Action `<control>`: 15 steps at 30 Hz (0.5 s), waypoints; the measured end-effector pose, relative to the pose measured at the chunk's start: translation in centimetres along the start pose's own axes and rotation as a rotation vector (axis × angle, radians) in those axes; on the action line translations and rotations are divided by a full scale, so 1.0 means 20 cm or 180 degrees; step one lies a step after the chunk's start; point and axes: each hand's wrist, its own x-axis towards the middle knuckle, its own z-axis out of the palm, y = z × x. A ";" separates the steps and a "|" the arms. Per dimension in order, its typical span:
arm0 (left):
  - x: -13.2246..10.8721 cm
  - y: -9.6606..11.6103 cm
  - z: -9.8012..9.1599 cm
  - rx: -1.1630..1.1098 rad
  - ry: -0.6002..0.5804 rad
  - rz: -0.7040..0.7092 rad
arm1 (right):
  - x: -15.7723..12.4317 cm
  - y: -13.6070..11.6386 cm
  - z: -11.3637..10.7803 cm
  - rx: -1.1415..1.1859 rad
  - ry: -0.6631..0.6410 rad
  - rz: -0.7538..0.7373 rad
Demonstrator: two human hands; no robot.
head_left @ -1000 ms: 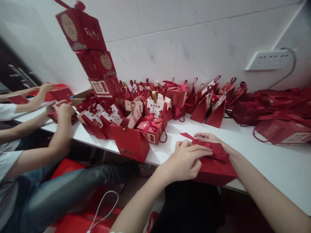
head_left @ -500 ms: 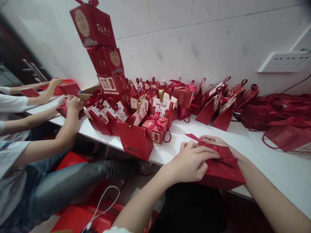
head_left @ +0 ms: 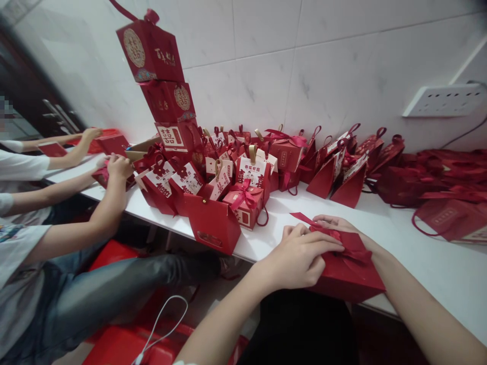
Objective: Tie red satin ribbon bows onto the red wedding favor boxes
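A red gift box (head_left: 352,286) with a dark red ribbon bow (head_left: 355,253) on top is held at the table's front edge, above my lap. My left hand (head_left: 299,258) lies over the box's near left side, its fingers bent onto the ribbon and the thumb tucked below. Behind the box is my right hand (head_left: 337,223), its wrist along the far right side and its fingers curled at the far top edge, partly hidden. A loose ribbon end (head_left: 302,219) sticks out to the left past both hands.
Several red candy boxes (head_left: 247,197) crowd the white table (head_left: 281,210). A tall stack of boxes (head_left: 167,96) leans at the left. More bags (head_left: 445,213) lie at the right. Co-workers' hands (head_left: 119,165) handle boxes at the far left. A power strip (head_left: 441,101) is on the wall.
The view has shifted slightly, so the stack sits a little lower in the picture. Both my hands keep almost the same place on the gift box and ribbon.
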 end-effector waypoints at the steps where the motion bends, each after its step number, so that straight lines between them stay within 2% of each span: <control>1: 0.00 0.00 0.00 -0.0005 0.0008 -0.0001 | 0.00 0.00 0.00 0.0023 -0.0042 0.0031; 7: 0.00 0.00 0.00 -0.0008 0.0016 0.0022 | 0.03 0.03 -0.03 0.0305 -0.0233 0.0428; 15: 0.00 0.00 -0.01 -0.0033 -0.0036 -0.0039 | 0.03 0.06 -0.04 0.0488 -0.0321 0.0492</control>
